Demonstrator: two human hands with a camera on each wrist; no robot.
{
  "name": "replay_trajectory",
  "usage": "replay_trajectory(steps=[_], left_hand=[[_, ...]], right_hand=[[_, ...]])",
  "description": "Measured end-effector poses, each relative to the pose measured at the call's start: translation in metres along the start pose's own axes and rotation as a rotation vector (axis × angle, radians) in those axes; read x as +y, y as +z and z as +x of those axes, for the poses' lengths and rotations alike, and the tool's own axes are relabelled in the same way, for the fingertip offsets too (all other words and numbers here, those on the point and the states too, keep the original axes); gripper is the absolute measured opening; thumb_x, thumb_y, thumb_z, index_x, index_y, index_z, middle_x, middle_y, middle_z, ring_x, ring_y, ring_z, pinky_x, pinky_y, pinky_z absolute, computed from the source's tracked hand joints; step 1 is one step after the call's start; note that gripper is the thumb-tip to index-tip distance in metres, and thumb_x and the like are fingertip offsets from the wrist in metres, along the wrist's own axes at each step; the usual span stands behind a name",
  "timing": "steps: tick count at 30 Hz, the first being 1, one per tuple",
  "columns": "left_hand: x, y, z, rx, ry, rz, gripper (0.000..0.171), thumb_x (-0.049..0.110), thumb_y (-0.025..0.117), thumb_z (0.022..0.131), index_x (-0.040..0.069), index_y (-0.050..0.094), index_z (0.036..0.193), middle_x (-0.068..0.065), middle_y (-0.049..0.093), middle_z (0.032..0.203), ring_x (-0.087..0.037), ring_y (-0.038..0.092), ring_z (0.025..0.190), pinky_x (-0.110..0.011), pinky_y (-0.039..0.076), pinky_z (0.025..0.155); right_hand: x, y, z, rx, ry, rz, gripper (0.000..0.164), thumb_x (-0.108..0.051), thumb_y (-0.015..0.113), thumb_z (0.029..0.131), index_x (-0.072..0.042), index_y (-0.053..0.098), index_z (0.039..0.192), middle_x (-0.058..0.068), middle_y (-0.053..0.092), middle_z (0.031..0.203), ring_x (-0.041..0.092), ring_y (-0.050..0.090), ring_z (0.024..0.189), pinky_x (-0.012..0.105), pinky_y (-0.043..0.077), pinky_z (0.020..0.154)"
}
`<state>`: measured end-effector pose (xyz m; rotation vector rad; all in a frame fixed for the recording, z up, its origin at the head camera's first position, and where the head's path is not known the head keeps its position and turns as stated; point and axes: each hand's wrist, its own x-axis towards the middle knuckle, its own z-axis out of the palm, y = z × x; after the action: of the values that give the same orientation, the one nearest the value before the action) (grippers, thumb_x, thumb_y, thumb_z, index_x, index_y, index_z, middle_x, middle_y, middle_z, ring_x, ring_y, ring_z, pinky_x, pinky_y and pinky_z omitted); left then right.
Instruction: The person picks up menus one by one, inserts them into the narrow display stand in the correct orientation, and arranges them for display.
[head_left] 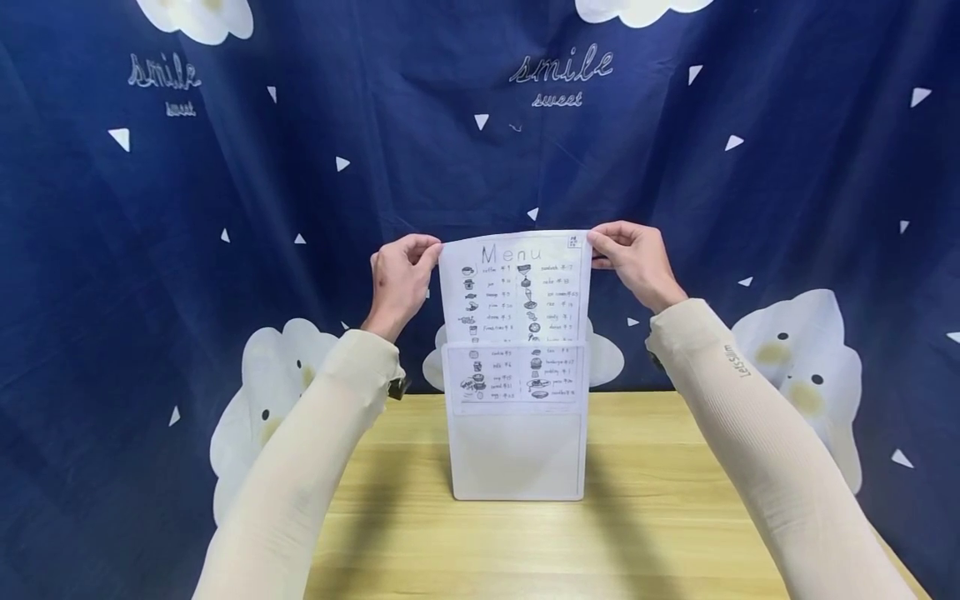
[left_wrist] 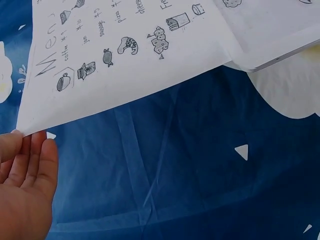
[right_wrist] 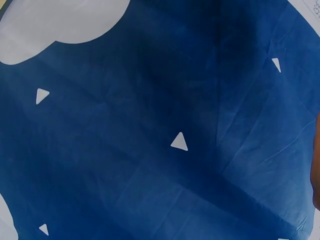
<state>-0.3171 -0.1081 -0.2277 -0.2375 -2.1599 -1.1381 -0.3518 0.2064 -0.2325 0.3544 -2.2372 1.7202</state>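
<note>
A paper menu sheet (head_left: 491, 292), headed "Menu" with small drawings and prices, stands upright in the head view. Its lower part sits inside a white-framed clear holder (head_left: 517, 458), showing through the front panel. My left hand (head_left: 401, 279) pinches the sheet's top left corner between thumb and fingers. At the top right corner my right hand (head_left: 636, 260) pinches the paper the same way. The left wrist view shows the left hand (left_wrist: 27, 185) at the corner of the sheet (left_wrist: 105, 90). Only a sliver of the right hand (right_wrist: 316, 165) appears in the right wrist view.
The holder stands on a light wooden table (head_left: 637, 467). Behind it hangs a dark blue curtain (head_left: 420, 167) printed with white clouds, triangles and "smile sweet" lettering.
</note>
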Motion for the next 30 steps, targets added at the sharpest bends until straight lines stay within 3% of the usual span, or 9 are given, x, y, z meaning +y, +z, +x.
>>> replay_trajectory(steps=[11, 30], left_hand=[[-0.0012, 0.0015, -0.0034, -0.001, 0.008, 0.001, 0.014, 0.016, 0.07, 0.095, 0.004, 0.077, 0.1, -0.009, 0.075, 0.092, -0.019, 0.068, 0.08, -0.028, 0.047, 0.069], [-0.0038, 0.0026, -0.0074, -0.019, -0.001, 0.013, 0.015, 0.015, 0.068, 0.096, 0.003, 0.076, 0.101, -0.01, 0.075, 0.093, -0.021, 0.067, 0.082, -0.029, 0.047, 0.069]], right_hand=[[0.0006, -0.0001, -0.0015, -0.028, 0.028, -0.069, 0.027, -0.023, 0.064, 0.1, 0.001, 0.067, 0.112, 0.014, 0.069, 0.108, 0.02, 0.066, 0.093, 0.026, 0.056, 0.082], [0.0031, -0.0001, -0.0056, -0.034, 0.032, -0.088, 0.027, -0.023, 0.064, 0.1, 0.001, 0.068, 0.111, 0.012, 0.069, 0.106, 0.019, 0.066, 0.092, 0.024, 0.056, 0.081]])
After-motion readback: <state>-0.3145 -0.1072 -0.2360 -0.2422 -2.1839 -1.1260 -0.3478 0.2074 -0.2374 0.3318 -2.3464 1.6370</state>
